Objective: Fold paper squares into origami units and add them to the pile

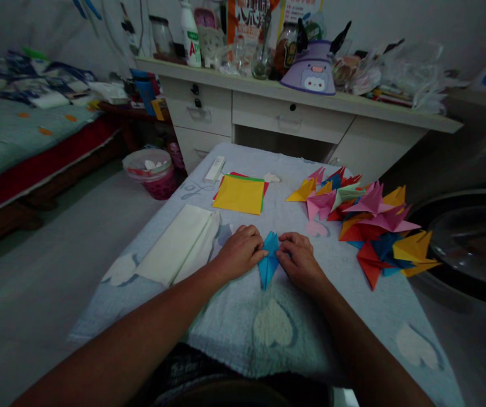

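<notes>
Between my two hands a blue folded piece of origami paper (269, 263) lies on the cloth-covered table (230, 322), a narrow kite shape with its lower point toward me. My left hand (243, 249) grips its left edge with bent fingers and thumb. On the opposite edge, my right hand (300, 257) pinches the paper the same way. Beyond the left hand rests a stack of square coloured paper (239, 194), yellow on top with red and green edges showing. Folded paper cranes (370, 212) in several colours are heaped to the right.
A folded white cloth or paper (177, 243) lies left of my left forearm. Near the far left corner sits a white rectangular object (215, 168). A cluttered white desk (264, 93) stands behind the table, a pink bucket (152, 172) at left, a washing machine (472, 243) at right.
</notes>
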Tool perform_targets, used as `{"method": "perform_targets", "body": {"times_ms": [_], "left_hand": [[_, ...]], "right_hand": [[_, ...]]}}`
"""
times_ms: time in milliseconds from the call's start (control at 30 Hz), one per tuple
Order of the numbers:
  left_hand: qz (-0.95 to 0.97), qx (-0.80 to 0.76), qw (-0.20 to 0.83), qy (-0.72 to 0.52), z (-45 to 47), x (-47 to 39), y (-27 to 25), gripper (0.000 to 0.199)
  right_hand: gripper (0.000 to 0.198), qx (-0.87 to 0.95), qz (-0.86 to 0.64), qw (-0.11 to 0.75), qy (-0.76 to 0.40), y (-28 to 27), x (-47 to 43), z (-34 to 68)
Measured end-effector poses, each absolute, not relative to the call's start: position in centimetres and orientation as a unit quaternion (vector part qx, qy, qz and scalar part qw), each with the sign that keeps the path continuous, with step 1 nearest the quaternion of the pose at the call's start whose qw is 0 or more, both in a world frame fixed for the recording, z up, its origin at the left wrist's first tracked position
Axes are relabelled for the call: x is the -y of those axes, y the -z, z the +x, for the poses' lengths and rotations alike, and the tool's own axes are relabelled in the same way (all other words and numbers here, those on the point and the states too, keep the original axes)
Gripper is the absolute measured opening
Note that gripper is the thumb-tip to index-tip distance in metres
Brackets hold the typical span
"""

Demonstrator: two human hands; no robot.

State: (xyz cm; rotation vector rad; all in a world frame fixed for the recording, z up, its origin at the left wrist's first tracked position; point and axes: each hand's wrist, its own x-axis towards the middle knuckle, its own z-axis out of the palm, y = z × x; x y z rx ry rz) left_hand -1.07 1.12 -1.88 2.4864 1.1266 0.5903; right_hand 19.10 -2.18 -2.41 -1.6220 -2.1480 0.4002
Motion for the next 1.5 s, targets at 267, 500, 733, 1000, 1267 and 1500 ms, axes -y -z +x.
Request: {"method": "perform_targets", "body": {"times_ms": [267, 500, 733, 1000, 1267, 1500], "left_hand": [[0.864, -0.437, 0.140, -0.206, -0.6, -0.8, 2.0, 0.017], [0.859, -0.455, 0.119, -0.201, -0.5, -0.6, 2.2, 0.013], [0.869, -0.439, 0.134, -0.184, -0.3, -0.5, 1.9, 0.003], [0.863, -0.437, 0.159, -0.197, -0.5, -0.7, 2.0, 0.008], [0.836, -0.478, 0.165, -0.213, -0.5, -0.7, 2.5, 0.022], [0.823, -0.504, 0.165, -0.203, -0.4, -0.5, 2.2, 0.026]], "right_hand": [[0.014, 0.744, -0.622, 0.208, -0.127, 2.4, 2.2, 18.6], [0.020, 0.750, -0.626, 0.191, -0.098, 2.7, 2.1, 18.5], [0.036, 0.738, -0.652, 0.168, -0.048, 2.9, 2.2, 18.0], [0.035, 0.729, -0.666, 0.146, -0.066, 2.4, 2.4, 17.9], [0.035, 0.728, -0.663, 0.155, -0.086, 2.7, 2.3, 19.3], [0.023, 0.733, -0.642, 0.206, -0.092, 2.7, 2.2, 19.3]]}}
